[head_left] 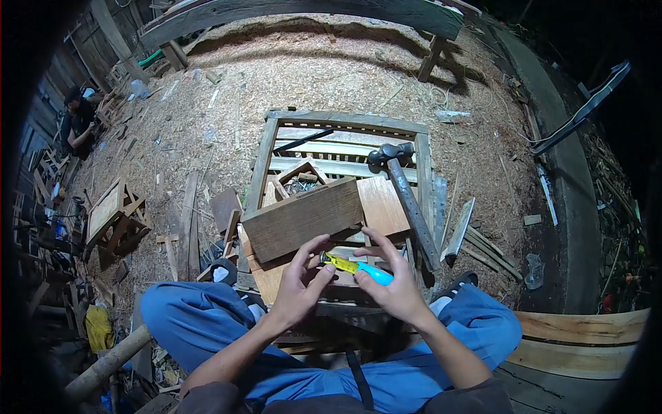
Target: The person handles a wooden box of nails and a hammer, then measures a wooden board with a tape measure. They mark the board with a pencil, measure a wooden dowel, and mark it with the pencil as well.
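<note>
A slim yellow and light-blue tool (341, 263) lies across both hands; its exact kind is hard to make out. My right hand (396, 293) grips the light-blue end between thumb and fingers. At the yellow end, which has a dark tip, my left hand (301, 288) closes its thumb and fingers around it. Just beyond the hands a brown wooden board (303, 219) rests at a slant on the slatted wooden frame (265, 162). A paler wood block (383, 205) sits by its right end. The hammer (412, 207) leans over the frame's right side, head away from me.
Behind the board stands a small wooden box (302, 181) of nails, near a black bar (303, 140). A small wooden stool-like piece (114, 217) stands left. Wood scraps and shavings cover the ground. A heavy beam (303, 17) spans the back; another person (79, 124) sits far left.
</note>
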Demonstrator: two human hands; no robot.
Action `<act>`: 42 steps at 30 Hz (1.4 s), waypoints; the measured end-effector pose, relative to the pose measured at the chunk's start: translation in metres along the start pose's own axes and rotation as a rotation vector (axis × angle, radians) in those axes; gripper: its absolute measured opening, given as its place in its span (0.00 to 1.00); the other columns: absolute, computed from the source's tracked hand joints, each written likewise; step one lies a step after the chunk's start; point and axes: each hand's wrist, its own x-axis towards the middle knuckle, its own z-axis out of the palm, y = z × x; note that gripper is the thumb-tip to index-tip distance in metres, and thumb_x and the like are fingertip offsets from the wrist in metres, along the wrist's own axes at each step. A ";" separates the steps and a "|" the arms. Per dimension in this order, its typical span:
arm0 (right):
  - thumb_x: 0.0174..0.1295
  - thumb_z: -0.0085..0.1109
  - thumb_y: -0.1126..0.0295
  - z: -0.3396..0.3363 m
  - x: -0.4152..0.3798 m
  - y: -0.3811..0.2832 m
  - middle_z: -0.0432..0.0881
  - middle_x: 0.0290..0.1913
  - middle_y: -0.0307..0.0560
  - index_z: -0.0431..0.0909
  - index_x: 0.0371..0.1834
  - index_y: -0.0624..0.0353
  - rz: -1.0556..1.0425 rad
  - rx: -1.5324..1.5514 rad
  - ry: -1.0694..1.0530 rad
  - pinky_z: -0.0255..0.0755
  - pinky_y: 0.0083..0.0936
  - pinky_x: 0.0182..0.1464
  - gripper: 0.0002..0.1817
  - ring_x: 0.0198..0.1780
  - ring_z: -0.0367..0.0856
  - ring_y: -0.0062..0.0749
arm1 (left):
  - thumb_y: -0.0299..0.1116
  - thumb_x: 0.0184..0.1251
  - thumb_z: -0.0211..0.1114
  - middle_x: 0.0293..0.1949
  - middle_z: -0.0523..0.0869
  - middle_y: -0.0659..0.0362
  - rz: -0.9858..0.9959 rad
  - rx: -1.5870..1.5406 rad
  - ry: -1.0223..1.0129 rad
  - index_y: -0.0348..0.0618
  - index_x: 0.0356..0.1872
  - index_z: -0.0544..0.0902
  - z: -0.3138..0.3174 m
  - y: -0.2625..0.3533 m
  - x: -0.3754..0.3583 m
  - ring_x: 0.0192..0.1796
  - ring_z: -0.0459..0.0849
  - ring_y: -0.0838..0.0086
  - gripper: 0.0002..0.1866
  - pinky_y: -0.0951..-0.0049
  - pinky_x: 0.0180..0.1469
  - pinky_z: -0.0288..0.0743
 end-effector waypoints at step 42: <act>0.65 0.67 0.60 -0.001 -0.011 -0.012 0.83 0.45 0.61 0.72 0.76 0.64 -0.156 -0.625 -0.001 0.81 0.50 0.52 0.37 0.53 0.84 0.55 | 0.20 0.77 0.69 0.55 0.91 0.46 0.019 -0.085 0.078 0.43 0.50 0.68 0.000 -0.019 0.009 0.55 0.89 0.76 0.16 0.78 0.54 0.87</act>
